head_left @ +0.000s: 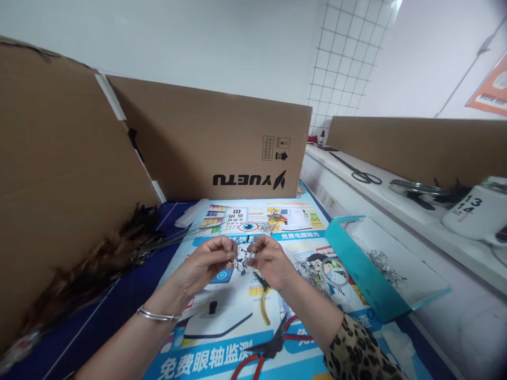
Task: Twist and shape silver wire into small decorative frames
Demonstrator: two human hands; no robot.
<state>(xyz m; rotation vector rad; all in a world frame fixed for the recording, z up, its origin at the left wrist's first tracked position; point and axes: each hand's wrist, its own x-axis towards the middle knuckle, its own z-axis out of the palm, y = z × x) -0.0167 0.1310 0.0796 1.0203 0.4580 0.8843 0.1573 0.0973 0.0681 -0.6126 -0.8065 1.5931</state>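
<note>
Over the printed sheet, my left hand [210,258] and my right hand [272,259] face each other with fingertips pinched. Between them is a small tangle of thin silvery wire with dark bits [242,258]; both hands grip it, though its exact kind is too small to make out. Just below my right hand lie yellow-handled pliers [264,303]. Closer to me is a red-handled cutting tool [273,345], its dark jaws pointing left. A clear ring [335,272] rests right of my right hand, beside loose thin wire pieces [312,277].
A teal box [368,279] holding wire pieces stands at the right. Dark brown feathers [99,269] lie along the left. Cardboard panels [206,137] wall the back and left. Scissors [366,178] and a white mug [473,211] sit on the right ledge.
</note>
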